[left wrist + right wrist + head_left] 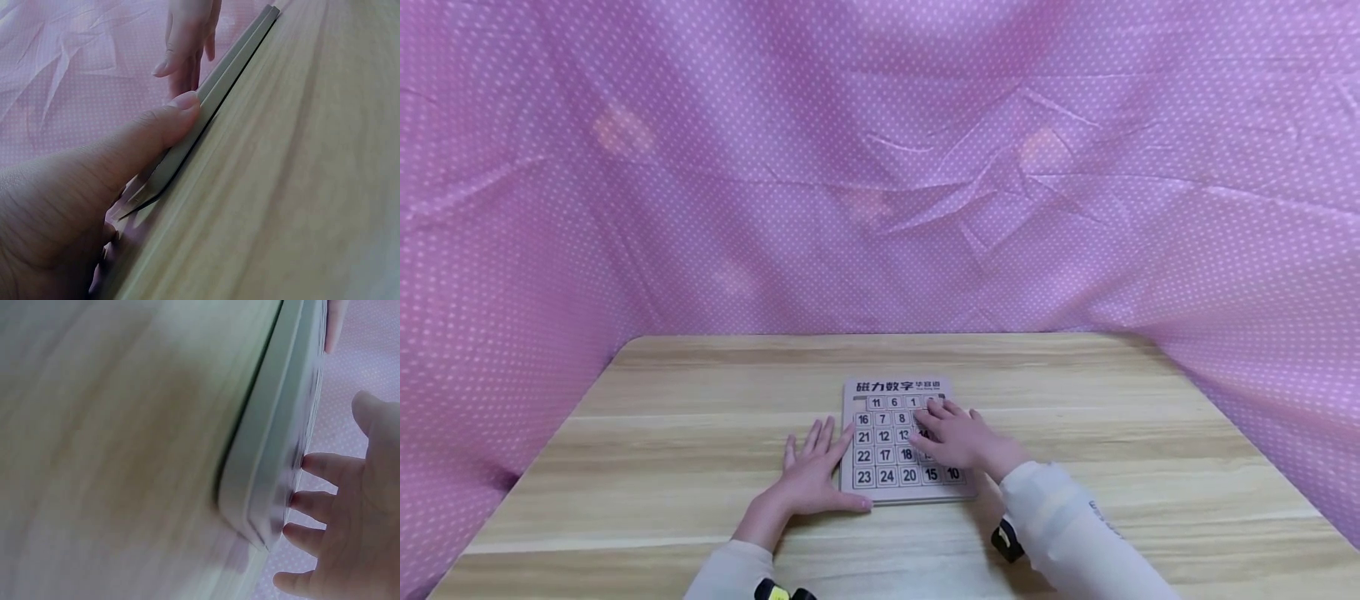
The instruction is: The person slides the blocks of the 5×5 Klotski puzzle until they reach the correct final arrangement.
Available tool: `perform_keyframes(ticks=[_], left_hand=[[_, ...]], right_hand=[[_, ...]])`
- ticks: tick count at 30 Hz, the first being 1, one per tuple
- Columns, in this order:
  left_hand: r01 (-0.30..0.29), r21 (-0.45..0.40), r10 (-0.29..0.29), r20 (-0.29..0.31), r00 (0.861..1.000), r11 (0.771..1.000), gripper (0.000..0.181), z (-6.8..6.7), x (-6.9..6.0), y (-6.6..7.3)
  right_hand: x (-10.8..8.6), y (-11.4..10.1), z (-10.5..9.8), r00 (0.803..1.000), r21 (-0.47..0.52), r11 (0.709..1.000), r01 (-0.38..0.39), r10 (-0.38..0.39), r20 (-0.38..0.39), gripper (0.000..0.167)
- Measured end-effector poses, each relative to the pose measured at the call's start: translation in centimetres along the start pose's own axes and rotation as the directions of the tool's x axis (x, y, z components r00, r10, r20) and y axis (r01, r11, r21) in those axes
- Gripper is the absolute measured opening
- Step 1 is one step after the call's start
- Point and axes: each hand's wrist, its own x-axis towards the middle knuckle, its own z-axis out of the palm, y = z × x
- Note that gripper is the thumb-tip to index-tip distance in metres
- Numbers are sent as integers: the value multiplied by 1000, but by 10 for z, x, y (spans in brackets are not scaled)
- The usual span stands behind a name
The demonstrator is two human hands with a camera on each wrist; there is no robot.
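Note:
A flat number sliding puzzle (895, 493) lies on the table, its tiles in rows and a vacant slot at the top left beside tile 11. My left hand (811, 483) is spread at the near left corner. Its thumb (156, 128) touches the near edge of the frame, and its index finger reaches along the left side. Over the right part of the puzzle is my right hand (958, 437), fingers extended and hiding several tiles. In the right wrist view, fingertips (306, 501) touch the tile face.
The wooden table (700, 400) runs around the puzzle on all sides. A pink dotted cloth (880, 208) hangs behind the table and along both its sides. Dark wrist devices (1006, 540) are strapped at both sleeves.

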Motion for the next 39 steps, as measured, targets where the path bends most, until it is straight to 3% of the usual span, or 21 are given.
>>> perform_keyframes(ticks=[9,17,21,27,32,39], left_hand=[[-2,3,2,-2,1000,1000,111,-1,0,-1],[-8,5,8,-3,1000,1000,110,0,1,-1],[-10,2,10,0,1000,1000,110,0,0,1],[-6,-8,6,-2,1000,1000,111,-2,-1,1],[-6,-9,6,-6,1000,1000,112,-2,-1,1],[-7,-20,7,-9,1000,1000,112,-1,-1,2]], right_hand=[[8,-12,0,1000,4,1000,17,-17,21,60],[7,-9,2,999,32,999,36,-37,17,58],[-7,-6,-2,998,20,998,58,-58,10,58],[-46,-4,-8,991,-24,992,127,-127,32,61],[-74,0,-7,984,6,984,178,-178,23,63],[-90,6,-1,986,18,986,165,-166,35,62]])
